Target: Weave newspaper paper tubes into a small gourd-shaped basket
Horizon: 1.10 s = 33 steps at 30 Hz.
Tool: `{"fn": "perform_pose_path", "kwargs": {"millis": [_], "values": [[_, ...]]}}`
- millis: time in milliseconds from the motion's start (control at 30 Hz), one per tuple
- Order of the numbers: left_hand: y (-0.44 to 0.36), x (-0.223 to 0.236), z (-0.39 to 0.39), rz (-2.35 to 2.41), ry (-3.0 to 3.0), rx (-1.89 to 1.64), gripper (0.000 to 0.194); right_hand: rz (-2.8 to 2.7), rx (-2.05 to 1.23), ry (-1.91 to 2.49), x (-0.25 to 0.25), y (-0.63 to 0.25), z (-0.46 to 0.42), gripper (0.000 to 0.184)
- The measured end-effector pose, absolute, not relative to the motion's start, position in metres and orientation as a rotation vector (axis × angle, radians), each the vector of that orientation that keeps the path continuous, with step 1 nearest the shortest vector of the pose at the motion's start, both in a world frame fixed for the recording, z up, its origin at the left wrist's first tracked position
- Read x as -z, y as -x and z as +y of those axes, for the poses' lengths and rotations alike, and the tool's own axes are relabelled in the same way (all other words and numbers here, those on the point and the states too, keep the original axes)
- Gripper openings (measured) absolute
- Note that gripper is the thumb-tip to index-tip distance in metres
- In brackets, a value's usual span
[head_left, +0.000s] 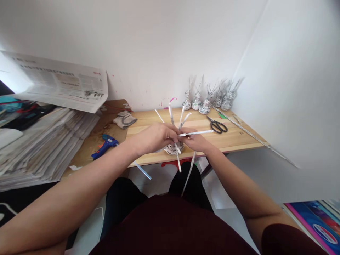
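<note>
My left hand [156,137] and my right hand [196,141] meet over the front edge of a wooden table [239,140]. Both are closed around a small woven paper piece [173,148] made of rolled newspaper tubes. Several white paper tubes [171,114] stick up and fan out from it. One tube [198,132] runs sideways to the right from my right fingers. Other tubes [188,175] hang down past the table edge toward my lap.
Black scissors [218,125] lie right of my hands. Several finished woven paper figures [205,102] stand along the back wall. A blue glue gun [105,144], a grey glove [124,119] and a newspaper stack [45,141] lie left. Long paper rods [252,136] run along the right wall.
</note>
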<state>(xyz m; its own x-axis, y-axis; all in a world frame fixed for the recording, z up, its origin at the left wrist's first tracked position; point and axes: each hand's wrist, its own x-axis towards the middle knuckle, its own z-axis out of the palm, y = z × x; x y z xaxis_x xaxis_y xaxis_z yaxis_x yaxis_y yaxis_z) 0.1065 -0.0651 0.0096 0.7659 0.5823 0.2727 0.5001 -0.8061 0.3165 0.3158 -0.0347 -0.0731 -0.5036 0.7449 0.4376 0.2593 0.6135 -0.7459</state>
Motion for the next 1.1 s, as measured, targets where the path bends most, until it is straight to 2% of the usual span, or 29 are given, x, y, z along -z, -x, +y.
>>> {"fn": "perform_pose_path", "kwargs": {"millis": [133, 200, 333, 433, 633, 800, 1100], "values": [[-0.105, -0.004, -0.054, 0.671, -2.627, -0.526, 0.015, -2.036, -0.817, 0.783, 0.075, -0.315, -0.034, 0.023], [-0.104, 0.002, -0.051, 0.712, -2.500, -0.635, 0.013, -2.019, -0.830, 0.790, 0.078, -0.315, -0.033, 0.020], [-0.106, 0.017, -0.051, 1.126, -2.128, -1.094, 0.016, -1.980, -0.836, 0.783, 0.082, -0.315, -0.032, 0.017], [-0.111, 0.023, -0.049, 1.337, -1.894, -1.182, 0.023, -1.974, -0.835, 0.784, 0.082, -0.313, -0.032, 0.014], [-0.115, 0.019, -0.046, 1.369, -1.777, -1.054, 0.022, -2.026, -0.787, 0.829, 0.079, -0.312, -0.034, 0.016], [-0.099, 0.025, -0.044, 1.234, -1.963, -0.770, 0.035, -2.060, -0.783, 0.854, 0.078, -0.312, -0.035, 0.017], [-0.085, 0.021, -0.039, 1.162, -2.041, -0.532, 0.034, -2.070, -0.731, 0.841, 0.076, -0.306, -0.036, 0.015]]}}
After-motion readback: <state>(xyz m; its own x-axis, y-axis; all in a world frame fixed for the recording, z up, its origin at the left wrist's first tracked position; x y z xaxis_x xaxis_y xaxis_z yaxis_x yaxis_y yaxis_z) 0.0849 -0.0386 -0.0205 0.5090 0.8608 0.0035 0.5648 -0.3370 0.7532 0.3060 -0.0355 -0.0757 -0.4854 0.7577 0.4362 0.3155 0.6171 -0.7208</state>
